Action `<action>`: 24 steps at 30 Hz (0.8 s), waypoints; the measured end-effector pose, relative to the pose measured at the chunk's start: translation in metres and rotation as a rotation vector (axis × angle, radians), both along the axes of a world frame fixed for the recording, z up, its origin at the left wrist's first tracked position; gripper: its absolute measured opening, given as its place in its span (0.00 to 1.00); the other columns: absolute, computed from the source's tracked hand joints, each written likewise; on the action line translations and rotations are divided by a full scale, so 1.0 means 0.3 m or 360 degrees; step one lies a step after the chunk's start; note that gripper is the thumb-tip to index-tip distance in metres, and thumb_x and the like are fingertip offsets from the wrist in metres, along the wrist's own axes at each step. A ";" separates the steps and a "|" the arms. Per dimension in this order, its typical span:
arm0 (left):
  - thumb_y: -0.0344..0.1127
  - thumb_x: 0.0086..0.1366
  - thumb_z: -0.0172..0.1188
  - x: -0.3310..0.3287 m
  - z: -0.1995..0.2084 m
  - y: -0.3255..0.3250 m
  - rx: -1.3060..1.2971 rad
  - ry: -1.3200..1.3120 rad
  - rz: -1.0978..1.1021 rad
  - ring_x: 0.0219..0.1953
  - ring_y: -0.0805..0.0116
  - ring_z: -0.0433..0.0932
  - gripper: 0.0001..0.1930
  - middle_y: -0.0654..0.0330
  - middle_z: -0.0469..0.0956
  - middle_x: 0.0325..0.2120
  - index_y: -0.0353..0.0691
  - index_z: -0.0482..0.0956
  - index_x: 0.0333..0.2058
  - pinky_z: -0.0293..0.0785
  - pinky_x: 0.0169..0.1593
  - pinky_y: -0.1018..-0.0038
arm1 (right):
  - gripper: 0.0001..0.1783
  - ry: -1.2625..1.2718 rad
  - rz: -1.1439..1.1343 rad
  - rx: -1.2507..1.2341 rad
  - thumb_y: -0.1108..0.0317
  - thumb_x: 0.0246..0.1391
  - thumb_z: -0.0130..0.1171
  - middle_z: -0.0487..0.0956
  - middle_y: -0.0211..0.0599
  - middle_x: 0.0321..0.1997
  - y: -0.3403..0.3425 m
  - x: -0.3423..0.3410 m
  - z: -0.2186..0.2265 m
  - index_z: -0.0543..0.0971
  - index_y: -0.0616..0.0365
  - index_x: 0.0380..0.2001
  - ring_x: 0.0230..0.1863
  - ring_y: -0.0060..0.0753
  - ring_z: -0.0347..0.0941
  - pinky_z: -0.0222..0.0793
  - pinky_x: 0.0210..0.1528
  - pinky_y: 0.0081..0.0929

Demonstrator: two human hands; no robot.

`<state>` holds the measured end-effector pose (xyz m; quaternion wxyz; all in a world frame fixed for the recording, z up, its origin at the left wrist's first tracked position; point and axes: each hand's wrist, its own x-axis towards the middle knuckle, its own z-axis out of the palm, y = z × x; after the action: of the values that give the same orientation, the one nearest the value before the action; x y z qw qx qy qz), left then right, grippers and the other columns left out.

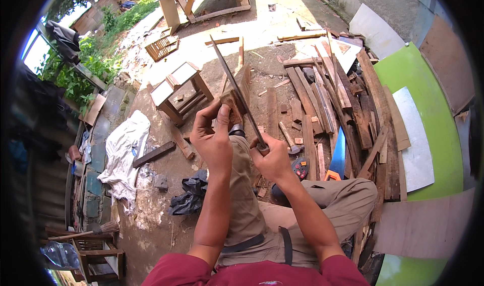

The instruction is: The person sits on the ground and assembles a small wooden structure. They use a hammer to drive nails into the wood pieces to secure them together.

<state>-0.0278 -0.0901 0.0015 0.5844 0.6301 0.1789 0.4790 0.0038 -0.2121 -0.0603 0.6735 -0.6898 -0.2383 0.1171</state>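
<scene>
- Now our left hand (214, 135) pinches a wood block (236, 95) propped on our knee.
- Our right hand (272, 157) curls shut around a long file (237, 92), slanting up-left across the block.

- The wooden block (236, 95) you grip is reddish brown, with a dark grey metal file (237, 92) across it
- Your trousers (302, 210) are khaki and your shirt (252, 273) is dark red
- To your right lies a handsaw (337, 157) with a blue blade and orange handle
- Far right, a board (428, 109) is bright lime green
- To your left, a crumpled cloth (123, 152) is white; nearer, a plastic bag (190, 195) is black
</scene>
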 end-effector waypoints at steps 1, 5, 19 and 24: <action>0.33 0.72 0.65 -0.011 0.000 0.010 0.0009 0.0002 -0.0019 0.39 0.77 0.82 0.10 0.61 0.84 0.38 0.33 0.83 0.46 0.83 0.42 0.77 | 0.04 -0.0040 0.0000 0.0017 0.75 0.54 0.62 0.74 0.22 0.18 -0.010 -0.001 0.000 0.80 0.64 0.33 0.20 0.11 0.66 0.62 0.24 0.18; 0.31 0.71 0.66 0.001 0.013 0.015 -0.0036 -0.0015 -0.0060 0.38 0.78 0.81 0.09 0.61 0.84 0.38 0.32 0.83 0.45 0.82 0.42 0.78 | 0.05 -0.0155 -0.0102 0.0198 0.73 0.53 0.62 0.76 0.32 0.16 -0.060 -0.034 0.099 0.80 0.63 0.33 0.17 0.17 0.68 0.64 0.23 0.25; 0.27 0.69 0.68 0.033 0.005 -0.009 0.0019 -0.0039 -0.0073 0.39 0.80 0.78 0.07 0.63 0.83 0.37 0.32 0.83 0.42 0.75 0.45 0.82 | 0.04 -0.0066 -0.0077 -0.0124 0.74 0.53 0.60 0.75 0.35 0.15 -0.044 -0.013 0.065 0.78 0.64 0.30 0.16 0.20 0.72 0.66 0.23 0.25; 0.27 0.69 0.68 0.015 -0.009 -0.012 -0.0074 -0.0067 -0.0108 0.39 0.81 0.77 0.06 0.64 0.82 0.35 0.32 0.84 0.41 0.74 0.44 0.82 | 0.05 -0.0028 -0.0085 0.0098 0.73 0.54 0.60 0.77 0.33 0.16 -0.097 -0.024 0.112 0.79 0.64 0.32 0.17 0.17 0.72 0.67 0.22 0.27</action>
<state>-0.0234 -0.0937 -0.0013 0.6186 0.6118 0.1561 0.4677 -0.0035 -0.2411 -0.0267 0.6952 -0.6759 -0.2293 0.0856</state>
